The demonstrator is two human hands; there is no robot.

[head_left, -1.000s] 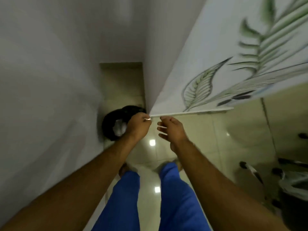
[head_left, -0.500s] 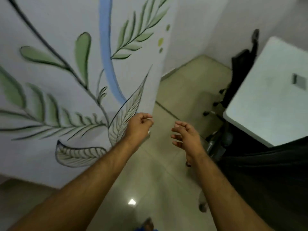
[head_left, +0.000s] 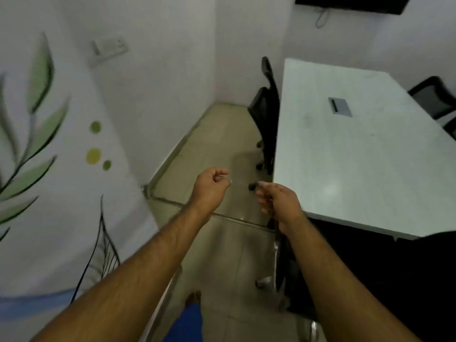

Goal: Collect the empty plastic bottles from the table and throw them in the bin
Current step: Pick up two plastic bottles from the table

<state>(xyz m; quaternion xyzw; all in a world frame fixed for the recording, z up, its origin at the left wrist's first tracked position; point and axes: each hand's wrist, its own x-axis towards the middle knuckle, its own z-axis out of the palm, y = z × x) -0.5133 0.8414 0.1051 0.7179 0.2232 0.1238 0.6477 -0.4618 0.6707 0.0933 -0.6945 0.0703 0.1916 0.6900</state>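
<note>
1. The view has swung away from the floor corner where a dark bin stood a second ago; now it faces a white tabletop at 2 o'clock, with the leaf-painted wall at 9 o'clock.
2. The left hand is curled into a loose fist, holding nothing that can be seen.
3. The right hand has its fingers bent and slightly apart, also empty, near the tabletop's near corner.
4. No bottles show on the visible tabletop; only a grey cable hatch sits there.
5. The bin is out of view.
6. Black chairs stand along the tabletop.
7. Judgement: the drop-off looks done, and the person is returning to check for more bottles.
</note>
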